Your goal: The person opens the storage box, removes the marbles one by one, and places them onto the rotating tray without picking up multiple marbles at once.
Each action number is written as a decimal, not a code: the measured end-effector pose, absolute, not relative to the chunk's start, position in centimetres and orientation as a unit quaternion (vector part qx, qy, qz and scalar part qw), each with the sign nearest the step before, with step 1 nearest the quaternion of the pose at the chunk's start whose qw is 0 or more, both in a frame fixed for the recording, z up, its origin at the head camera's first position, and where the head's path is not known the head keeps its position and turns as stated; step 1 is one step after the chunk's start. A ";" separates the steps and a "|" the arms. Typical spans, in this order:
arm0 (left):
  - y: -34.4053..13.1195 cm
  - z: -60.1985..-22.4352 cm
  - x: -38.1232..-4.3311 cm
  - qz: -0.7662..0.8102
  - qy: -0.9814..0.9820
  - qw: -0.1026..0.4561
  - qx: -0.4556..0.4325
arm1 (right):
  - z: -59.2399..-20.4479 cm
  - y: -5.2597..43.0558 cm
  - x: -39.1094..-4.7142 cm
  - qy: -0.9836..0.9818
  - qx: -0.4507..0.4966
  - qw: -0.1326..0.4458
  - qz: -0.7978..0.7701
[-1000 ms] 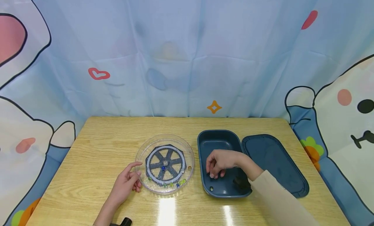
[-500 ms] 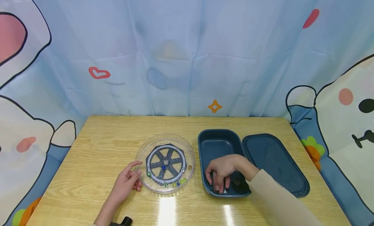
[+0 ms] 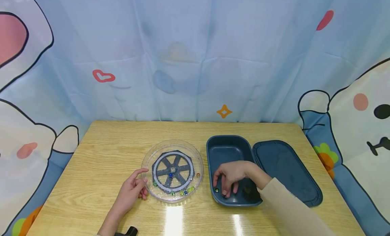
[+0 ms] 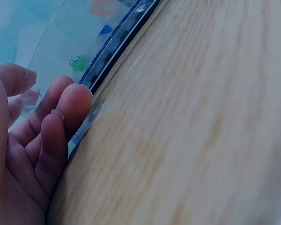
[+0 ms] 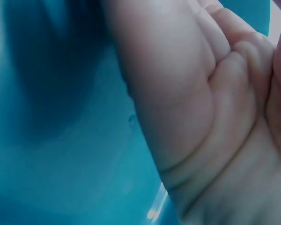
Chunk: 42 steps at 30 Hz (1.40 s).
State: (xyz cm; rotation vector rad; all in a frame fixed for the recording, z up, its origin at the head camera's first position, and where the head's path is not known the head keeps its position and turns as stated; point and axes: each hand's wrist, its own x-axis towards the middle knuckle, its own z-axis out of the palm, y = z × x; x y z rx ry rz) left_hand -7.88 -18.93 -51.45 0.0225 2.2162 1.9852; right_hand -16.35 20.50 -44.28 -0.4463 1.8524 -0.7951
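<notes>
My left hand (image 3: 129,192) holds the near-left rim of a clear round dish (image 3: 198,158), index finger over the edge and thumb at the side. Under or inside the dish lies a dark spoked wheel shape (image 3: 166,164) with a pale ring. Small glass marbles (image 3: 191,189), several of them green, yellow and blue, sit mostly along its near side. My right hand (image 3: 234,175) reaches down into a dark blue rectangular container (image 3: 225,137), fingers bent loosely toward its floor. Left of those fingertips lies one dark marble (image 3: 216,190). Whether the fingertips touch anything else is hidden.
A matching dark blue lid (image 3: 286,171) lies flat against the container's right side. Everything stands on a wooden table (image 3: 115,137). Behind its far edge hangs a printed blue curtain (image 3: 182,60).
My right hand has lowered toward the container's near end. The marble there has shifted left and slightly away. A green marble in the dish moved a little; my left hand stays.
</notes>
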 end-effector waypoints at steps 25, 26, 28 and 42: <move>-18.9 -51.5 -7.8 0.668 0.740 0.085 0.010 | -45.2 19.7 -16.6 0.849 -0.231 0.360 -0.311; -18.9 -51.4 -7.8 0.668 0.739 0.086 0.010 | -45.2 19.8 -16.7 0.848 -0.229 0.362 -0.314; -18.9 -51.4 -7.8 0.669 0.738 0.086 0.011 | -45.2 19.8 -16.7 0.847 -0.227 0.363 -0.316; -19.0 -51.4 -7.8 0.670 0.737 0.086 0.011 | -45.0 19.6 -16.4 0.851 -0.265 0.344 -0.295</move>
